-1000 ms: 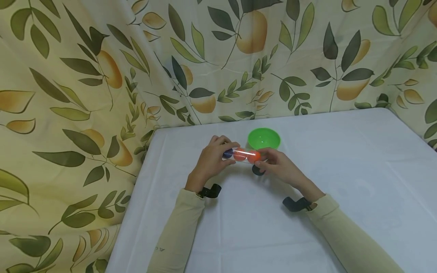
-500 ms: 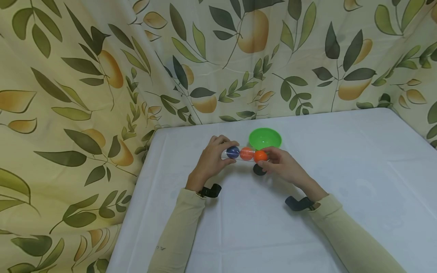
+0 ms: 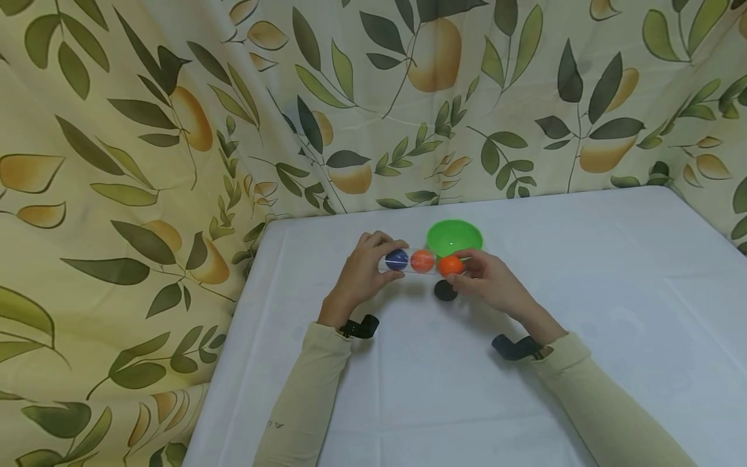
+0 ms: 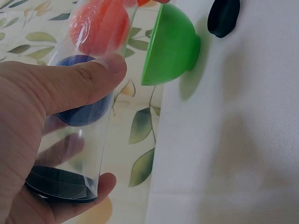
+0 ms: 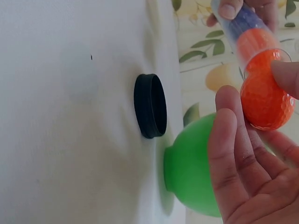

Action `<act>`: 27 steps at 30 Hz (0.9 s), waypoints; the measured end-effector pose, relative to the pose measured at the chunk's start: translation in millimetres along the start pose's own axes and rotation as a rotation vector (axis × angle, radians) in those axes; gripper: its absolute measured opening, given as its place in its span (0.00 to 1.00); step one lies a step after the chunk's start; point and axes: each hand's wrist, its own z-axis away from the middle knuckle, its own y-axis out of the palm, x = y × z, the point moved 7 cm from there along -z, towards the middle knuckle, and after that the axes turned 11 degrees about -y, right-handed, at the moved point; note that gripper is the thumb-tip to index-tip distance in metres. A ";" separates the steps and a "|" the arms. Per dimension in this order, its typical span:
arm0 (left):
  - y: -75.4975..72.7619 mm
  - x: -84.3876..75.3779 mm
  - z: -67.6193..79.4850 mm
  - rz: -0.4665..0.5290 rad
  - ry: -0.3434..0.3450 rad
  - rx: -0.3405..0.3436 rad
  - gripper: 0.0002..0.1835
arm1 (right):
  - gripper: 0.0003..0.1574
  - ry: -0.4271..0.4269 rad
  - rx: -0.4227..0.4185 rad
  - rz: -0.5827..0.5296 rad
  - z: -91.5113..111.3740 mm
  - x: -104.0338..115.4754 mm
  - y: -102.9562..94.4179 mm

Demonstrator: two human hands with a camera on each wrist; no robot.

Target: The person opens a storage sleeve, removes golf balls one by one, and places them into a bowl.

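Observation:
My left hand [image 3: 363, 271] grips a clear plastic tube [image 4: 88, 147] with a black cap on its closed end. Inside the tube sit a dark blue ball [image 3: 397, 260] and an orange ball [image 3: 422, 261]. Just outside the tube's uncapped end, my right hand [image 3: 491, 283] pinches a second orange ball [image 5: 267, 102], dimpled like a golf ball, between thumb and fingers. A green bowl [image 3: 454, 237] stands right behind that ball. On the table under the right hand lies a loose black cap [image 5: 150, 106].
A white cloth covers the table [image 3: 443, 395]. Behind it and along its left side hangs a curtain [image 3: 175, 259] printed with leaves and fruit. Each wrist wears a black camera mount, such as the right one [image 3: 515, 347].
The right hand has drawn the end orange ball rightward out of the tube. The left hand has stayed nearly still, and more of the black cap on the table shows.

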 end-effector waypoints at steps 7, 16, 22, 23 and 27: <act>-1.0 0.1 0.3 0.008 0.001 0.000 0.28 | 0.32 -0.011 -0.075 0.145 2.0 2.5 -14.0; -5.0 0.8 0.6 -0.013 -0.011 -0.014 0.28 | 0.32 0.037 -0.144 0.246 2.9 0.5 -28.5; -6.4 1.3 1.2 -0.009 0.000 -0.026 0.28 | 0.35 0.062 -0.173 0.267 3.9 -2.0 -36.9; -6.6 1.5 1.3 -0.014 0.002 -0.031 0.28 | 0.35 0.064 -0.181 0.269 4.2 -2.3 -38.6; -8.3 1.4 1.8 -0.013 0.008 -0.045 0.29 | 0.38 0.058 -0.218 0.272 5.6 -4.3 -45.3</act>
